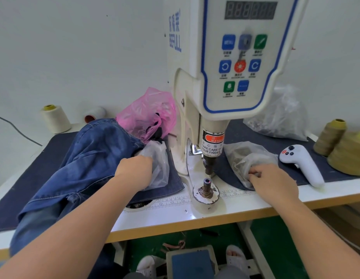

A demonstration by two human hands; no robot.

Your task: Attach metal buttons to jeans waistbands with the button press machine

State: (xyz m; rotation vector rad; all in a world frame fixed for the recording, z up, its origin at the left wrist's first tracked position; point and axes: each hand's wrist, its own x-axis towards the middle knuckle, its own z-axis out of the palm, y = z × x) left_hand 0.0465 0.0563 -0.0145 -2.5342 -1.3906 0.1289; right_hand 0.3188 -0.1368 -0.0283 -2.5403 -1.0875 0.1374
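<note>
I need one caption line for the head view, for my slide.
Both hands reach into clear bags beside the button press.

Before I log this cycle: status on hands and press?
Left hand in clear bag; right hand in second bag. Jeans lie left. Lower die bare.

Both my arms reached forward, bare to the elbow and well apart. My left hand point(134, 168) lay knuckles up, its fingers hidden from view. My right hand point(272, 181) lay palm down, fingers curled and pinching at something under the fingertips.
</note>
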